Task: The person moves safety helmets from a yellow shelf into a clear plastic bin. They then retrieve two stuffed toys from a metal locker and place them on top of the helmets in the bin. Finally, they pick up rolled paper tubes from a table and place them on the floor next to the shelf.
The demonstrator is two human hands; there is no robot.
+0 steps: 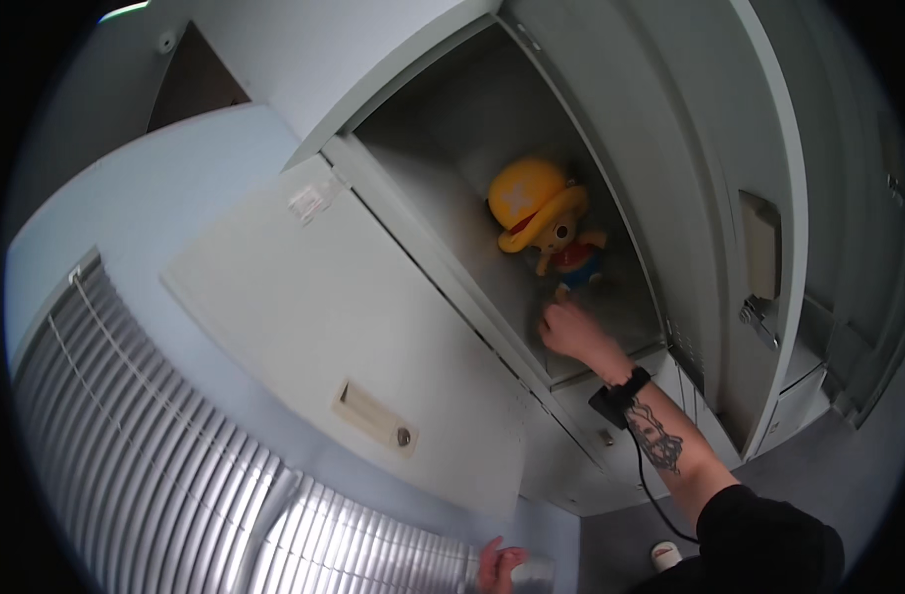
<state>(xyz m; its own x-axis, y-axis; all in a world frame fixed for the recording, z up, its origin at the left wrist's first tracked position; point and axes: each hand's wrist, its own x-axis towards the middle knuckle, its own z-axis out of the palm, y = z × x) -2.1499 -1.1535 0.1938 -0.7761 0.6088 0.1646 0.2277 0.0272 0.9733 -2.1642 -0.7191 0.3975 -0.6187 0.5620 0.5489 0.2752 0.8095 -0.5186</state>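
Note:
A plush doll (553, 219) with a yellow hat, red top and blue shorts leans inside the open compartment of a grey metal locker (452, 286). My right hand (575, 334), with a black band and device (617, 401) on its wrist, reaches into the compartment just below the doll's feet. Its fingers are curled close to one foot; whether they grip it cannot be told. A black cable runs from the wrist device toward the sleeve. My left hand (501, 566) is low in the picture in front of the window blind, its fingers partly bent, with nothing seen in them.
The compartment's door (720, 223) stands open at the right, with a recessed handle and a lock. A closed locker door (348, 319) with a handle and keyhole lies left of the compartment. A slatted blind (200, 475) hangs at the lower left. A foot in a light slipper (666, 555) is below.

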